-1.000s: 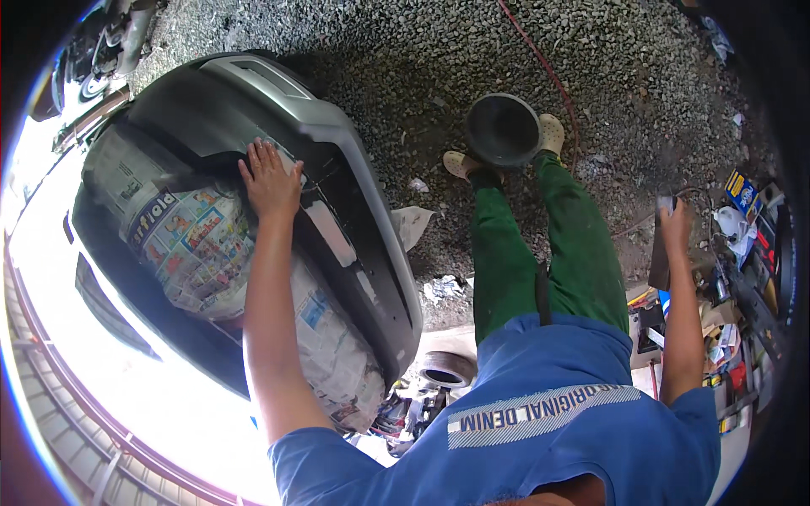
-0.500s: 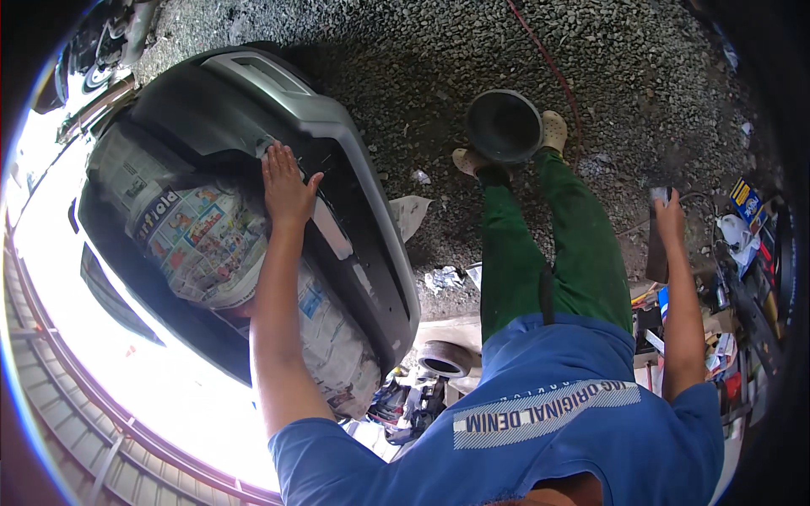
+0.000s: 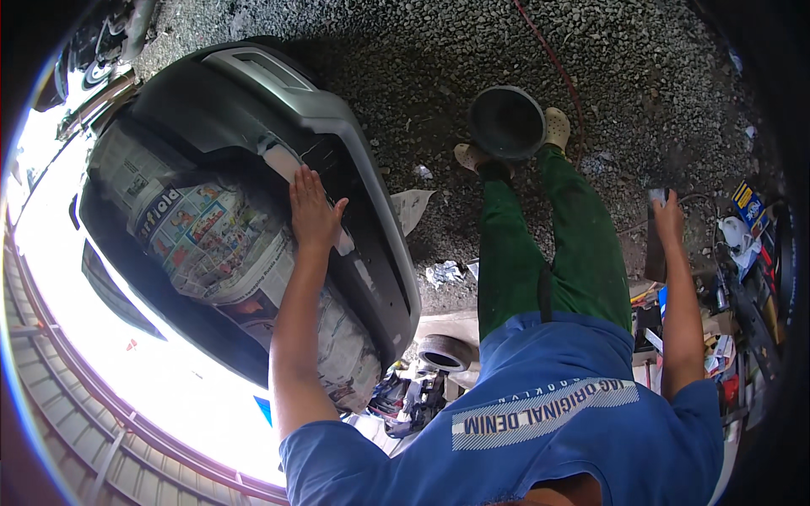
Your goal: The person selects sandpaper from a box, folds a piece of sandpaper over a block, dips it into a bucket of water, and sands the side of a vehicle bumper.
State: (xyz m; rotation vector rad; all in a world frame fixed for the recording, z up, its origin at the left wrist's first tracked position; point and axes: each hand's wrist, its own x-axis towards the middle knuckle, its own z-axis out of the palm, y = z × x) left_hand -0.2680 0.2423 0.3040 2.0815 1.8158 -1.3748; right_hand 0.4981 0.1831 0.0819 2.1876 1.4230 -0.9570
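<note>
My left hand (image 3: 313, 211) lies flat on a grey and black car bumper (image 3: 337, 126), fingers stretched out. Under and around it runs a pale pinkish patch (image 3: 281, 162), partly hidden by the fingers and palm. Newspaper (image 3: 202, 240) covers the side of the bumper closest to my left forearm. Off to the right, at hip height, my right hand (image 3: 669, 221) is closed on a dark flat strip (image 3: 656, 253) with a greyish upper end. What the strip is made of cannot be made out.
A dark bucket (image 3: 506, 122) stands on the gravel by my feet, with a thin red hose (image 3: 553, 57) beyond it. A tyre (image 3: 445, 353) and dark parts lie beside the bumper's near end. Tools and packages crowd a heap (image 3: 742, 278) at right.
My left hand has slid along the bumper toward me and to the right, uncovering the far end of the pinkish patch. My right hand keeps the strip almost still.
</note>
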